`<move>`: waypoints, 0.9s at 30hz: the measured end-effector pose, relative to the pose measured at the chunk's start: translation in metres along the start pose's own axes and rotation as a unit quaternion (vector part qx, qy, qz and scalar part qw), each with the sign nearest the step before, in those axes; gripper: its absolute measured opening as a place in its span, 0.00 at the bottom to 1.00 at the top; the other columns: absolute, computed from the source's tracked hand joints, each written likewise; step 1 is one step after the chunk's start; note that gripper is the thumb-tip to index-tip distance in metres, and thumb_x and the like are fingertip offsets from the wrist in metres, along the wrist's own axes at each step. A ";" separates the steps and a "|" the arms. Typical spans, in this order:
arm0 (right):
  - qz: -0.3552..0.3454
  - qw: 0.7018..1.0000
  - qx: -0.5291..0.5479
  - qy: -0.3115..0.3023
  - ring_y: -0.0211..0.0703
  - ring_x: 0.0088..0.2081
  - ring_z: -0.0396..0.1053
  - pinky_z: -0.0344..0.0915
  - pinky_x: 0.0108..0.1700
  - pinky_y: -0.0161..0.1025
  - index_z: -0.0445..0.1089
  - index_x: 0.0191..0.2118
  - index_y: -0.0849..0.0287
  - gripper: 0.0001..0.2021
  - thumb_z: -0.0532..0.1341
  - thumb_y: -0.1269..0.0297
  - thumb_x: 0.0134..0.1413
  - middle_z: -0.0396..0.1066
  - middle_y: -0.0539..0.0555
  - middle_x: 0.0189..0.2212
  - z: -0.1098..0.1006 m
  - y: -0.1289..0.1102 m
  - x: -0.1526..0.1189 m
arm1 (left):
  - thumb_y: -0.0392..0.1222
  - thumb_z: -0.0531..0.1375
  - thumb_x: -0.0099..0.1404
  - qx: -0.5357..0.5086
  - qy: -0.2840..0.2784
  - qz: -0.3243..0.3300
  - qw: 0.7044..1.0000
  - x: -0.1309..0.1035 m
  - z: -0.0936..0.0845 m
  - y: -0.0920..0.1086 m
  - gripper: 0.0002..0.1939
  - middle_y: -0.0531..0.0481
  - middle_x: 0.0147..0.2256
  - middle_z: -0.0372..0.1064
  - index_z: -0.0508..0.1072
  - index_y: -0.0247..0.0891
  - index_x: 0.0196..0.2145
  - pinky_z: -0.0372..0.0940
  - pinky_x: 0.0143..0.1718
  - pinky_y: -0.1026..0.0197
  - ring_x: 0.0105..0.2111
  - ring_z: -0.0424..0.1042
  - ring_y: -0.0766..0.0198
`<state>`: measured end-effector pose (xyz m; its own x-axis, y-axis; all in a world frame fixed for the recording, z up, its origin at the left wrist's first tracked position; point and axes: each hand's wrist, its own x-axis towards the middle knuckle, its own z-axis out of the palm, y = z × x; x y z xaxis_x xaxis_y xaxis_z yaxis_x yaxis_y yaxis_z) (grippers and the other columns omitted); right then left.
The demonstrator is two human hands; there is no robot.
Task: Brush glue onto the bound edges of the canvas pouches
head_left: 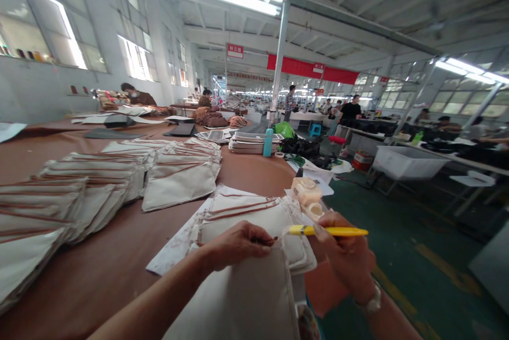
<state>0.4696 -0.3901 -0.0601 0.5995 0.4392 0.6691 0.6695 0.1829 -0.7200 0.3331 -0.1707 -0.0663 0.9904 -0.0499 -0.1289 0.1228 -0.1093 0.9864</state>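
Observation:
My right hand (345, 255), with a watch at the wrist, is closed around a yellow-handled brush (342, 231). The brush tip points left, at the upper corner of a cream-white panel (250, 297) that looks like a bag piece. Pinched at that corner, between thumb and fingers, the panel is held by my left hand (238, 244). Behind it lies a stack of similar panels (238, 223) with brown strips, resting on a white sheet (178, 249). A cream plastic container (306, 190) with a small open mouth stands just beyond my right hand.
Rows of stacked cream panels (107, 170) cover the left of the brown tabletop (159, 244). Farther back stand a teal bottle (268, 142) and a pile of trays (248, 145). Black and green bags (300, 144) lie beyond. A white bin (409, 162) stands across the aisle; people work in the background.

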 end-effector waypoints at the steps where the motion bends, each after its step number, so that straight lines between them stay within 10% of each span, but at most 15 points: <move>1: -0.002 1.000 0.008 0.012 0.43 0.28 0.64 0.60 0.27 0.36 0.71 0.29 0.57 0.08 0.63 0.64 0.60 0.67 0.51 0.27 -0.002 -0.003 0.000 | 0.53 0.68 0.57 -0.006 -0.004 0.001 1.000 -0.001 0.001 0.001 0.21 0.48 0.35 0.75 0.81 0.33 0.42 0.58 0.36 0.65 0.31 0.65 0.66; 10: 0.001 1.000 -0.007 -0.003 0.42 0.28 0.63 0.58 0.27 0.36 0.69 0.28 0.57 0.09 0.61 0.64 0.61 0.66 0.51 0.26 -0.003 -0.014 -0.006 | 0.49 0.59 0.68 0.230 0.056 0.072 0.969 -0.013 0.018 0.004 0.15 0.52 0.32 0.72 0.81 0.37 0.40 0.58 0.33 0.66 0.31 0.67 0.66; 19: -0.010 0.998 0.061 -0.013 0.42 0.28 0.62 0.60 0.30 0.38 0.70 0.31 0.57 0.07 0.63 0.65 0.61 0.64 0.50 0.25 -0.016 -0.044 -0.005 | 0.43 0.56 0.73 0.662 0.170 0.281 0.674 -0.037 0.047 -0.005 0.08 0.52 0.29 0.69 0.71 0.40 0.36 0.54 0.26 0.60 0.27 0.66 0.64; 24: -0.014 0.982 -0.006 -0.190 0.41 0.27 0.61 0.57 0.28 0.38 0.68 0.31 0.57 0.08 0.60 0.66 0.62 0.65 0.50 0.26 -0.021 -0.049 -0.009 | 0.37 0.53 0.73 0.704 0.178 0.323 0.607 -0.044 0.049 0.001 0.07 0.52 0.28 0.66 0.70 0.38 0.37 0.54 0.26 0.57 0.26 0.63 0.63; 27: -0.036 0.987 -0.027 -0.151 0.41 0.27 0.62 0.58 0.29 0.38 0.69 0.31 0.57 0.08 0.61 0.67 0.63 0.64 0.50 0.25 -0.028 -0.052 -0.007 | 0.34 0.52 0.71 0.706 0.181 0.354 0.586 -0.046 0.050 0.001 0.08 0.51 0.28 0.65 0.71 0.36 0.38 0.54 0.25 0.56 0.25 0.61 0.63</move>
<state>0.4428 -0.4274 -0.0223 0.3961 0.6706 0.6272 0.7336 0.1797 -0.6554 0.2847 -0.2184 -0.0645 0.7411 -0.3932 0.5441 -0.2483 -0.9136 -0.3221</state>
